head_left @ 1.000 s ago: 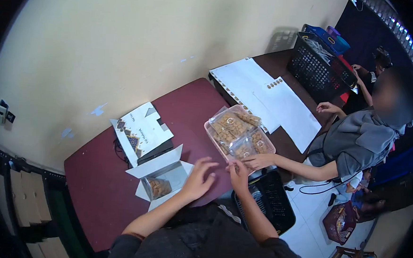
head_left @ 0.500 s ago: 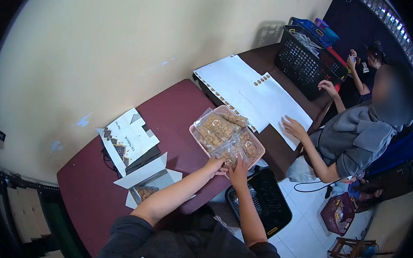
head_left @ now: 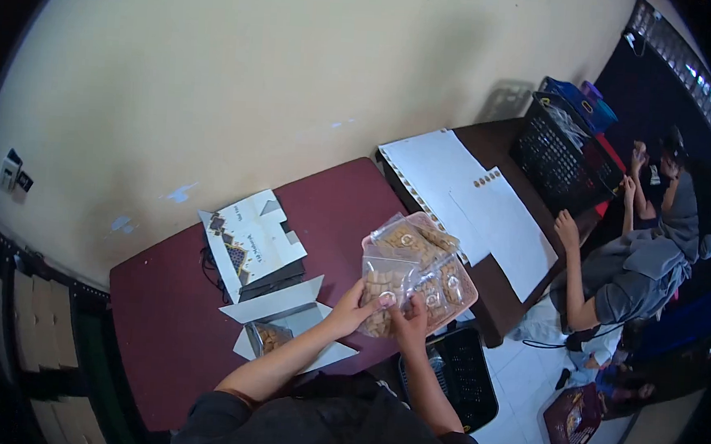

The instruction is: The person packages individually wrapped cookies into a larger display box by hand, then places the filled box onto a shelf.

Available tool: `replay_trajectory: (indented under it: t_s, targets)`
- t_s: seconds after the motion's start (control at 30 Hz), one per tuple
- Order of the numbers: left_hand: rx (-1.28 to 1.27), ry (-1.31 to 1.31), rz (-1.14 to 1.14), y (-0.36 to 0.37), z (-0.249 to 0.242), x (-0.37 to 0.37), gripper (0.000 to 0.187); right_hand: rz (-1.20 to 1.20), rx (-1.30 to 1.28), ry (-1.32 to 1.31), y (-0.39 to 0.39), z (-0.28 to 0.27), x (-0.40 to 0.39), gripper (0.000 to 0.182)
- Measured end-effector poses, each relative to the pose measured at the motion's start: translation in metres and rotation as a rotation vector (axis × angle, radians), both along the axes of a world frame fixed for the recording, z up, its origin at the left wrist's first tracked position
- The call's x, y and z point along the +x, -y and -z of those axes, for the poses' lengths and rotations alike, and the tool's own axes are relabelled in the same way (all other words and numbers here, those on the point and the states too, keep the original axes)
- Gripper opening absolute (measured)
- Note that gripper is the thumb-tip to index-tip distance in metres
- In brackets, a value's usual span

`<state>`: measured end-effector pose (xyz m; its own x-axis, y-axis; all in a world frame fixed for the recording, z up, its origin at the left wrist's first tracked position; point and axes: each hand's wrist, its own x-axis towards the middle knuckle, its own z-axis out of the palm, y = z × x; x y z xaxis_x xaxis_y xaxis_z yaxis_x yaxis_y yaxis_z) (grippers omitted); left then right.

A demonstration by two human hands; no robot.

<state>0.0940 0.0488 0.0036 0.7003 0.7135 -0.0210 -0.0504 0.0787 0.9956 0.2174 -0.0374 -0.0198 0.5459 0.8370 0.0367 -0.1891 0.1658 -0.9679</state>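
Note:
A clear plastic bag of small tan snack pieces (head_left: pixel 385 276) is held up between my two hands at the left side of the pink basket. My left hand (head_left: pixel 352 310) grips its left side, thumb across the front. The fingers of my right hand (head_left: pixel 410 326) pinch its lower right edge. Behind it, the pink basket (head_left: pixel 466 302) carries several similar bags (head_left: pixel 411 240) with round stickers. To my left lies an open white box (head_left: pixel 325 314) with a bag of brown pieces (head_left: pixel 271 336) inside, partly hidden by my left forearm.
A printed white box (head_left: pixel 249 236) lies on the maroon table (head_left: pixel 150 323). White sheets with stickers (head_left: pixel 486 222) cover part of the brown table, near a black crate (head_left: pixel 559 149). A co-worker (head_left: pixel 630 263) sits at right. Another black crate (head_left: pixel 472 376) is below the table edge.
My hands have lifted one bag from the basket's near edge and tilted it up. The view has shifted. The co-worker has turned away, and a hand has left the white sheet.

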Motion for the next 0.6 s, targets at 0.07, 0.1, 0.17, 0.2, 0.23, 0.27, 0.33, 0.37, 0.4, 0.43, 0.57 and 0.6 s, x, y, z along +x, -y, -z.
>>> replay_trajectory:
  t_s: [0.07,0.1,0.17,0.2,0.23,0.27,0.33,0.37,0.4,0.43,0.57,0.6]
  targets:
    - [0.064,0.019,-0.117,0.0,0.008,-0.024,0.049,-0.154,-0.055,-0.058,-0.007,-0.011,-0.007,0.027]
    - [0.067,0.021,-0.142,-0.001,0.002,-0.037,0.049,-0.288,-0.115,-0.117,-0.011,-0.02,-0.012,0.026]
    - [0.055,0.004,-0.136,0.002,-0.017,-0.067,0.039,-0.389,-0.176,-0.13,-0.019,-0.036,-0.026,0.023]
    - [0.101,-0.032,-0.16,0.003,-0.017,-0.078,0.036,-0.43,-0.132,-0.148,-0.022,-0.042,-0.036,0.02]
    - [0.101,-0.034,-0.191,0.004,-0.016,-0.089,0.036,-0.472,-0.091,-0.168,-0.026,-0.047,-0.045,0.018]
    - [0.1,-0.079,-0.248,0.006,-0.015,-0.1,0.038,-0.545,-0.13,-0.152,-0.029,-0.051,-0.047,0.021]
    - [0.067,-0.052,-0.383,0.013,-0.01,-0.112,0.041,-0.601,-0.185,-0.135,-0.04,-0.039,-0.054,0.02]
    - [0.068,-0.048,-0.405,0.018,-0.009,-0.112,0.041,-0.622,-0.239,-0.119,-0.044,-0.034,-0.058,0.018]
    - [0.079,0.005,-0.532,0.023,-0.008,-0.109,0.042,-0.641,-0.161,-0.025,-0.046,-0.044,-0.067,0.021]
    - [0.087,0.057,-0.657,0.027,-0.012,-0.11,0.042,-0.656,-0.161,-0.02,-0.047,-0.05,-0.077,0.021]
    - [0.077,-0.182,-0.601,0.035,0.009,-0.13,0.044,-0.603,-0.14,0.12,-0.047,-0.055,-0.099,0.024]
    - [0.064,-0.145,-0.59,0.036,0.003,-0.133,0.045,-0.637,-0.191,0.097,-0.046,-0.053,-0.099,0.023]
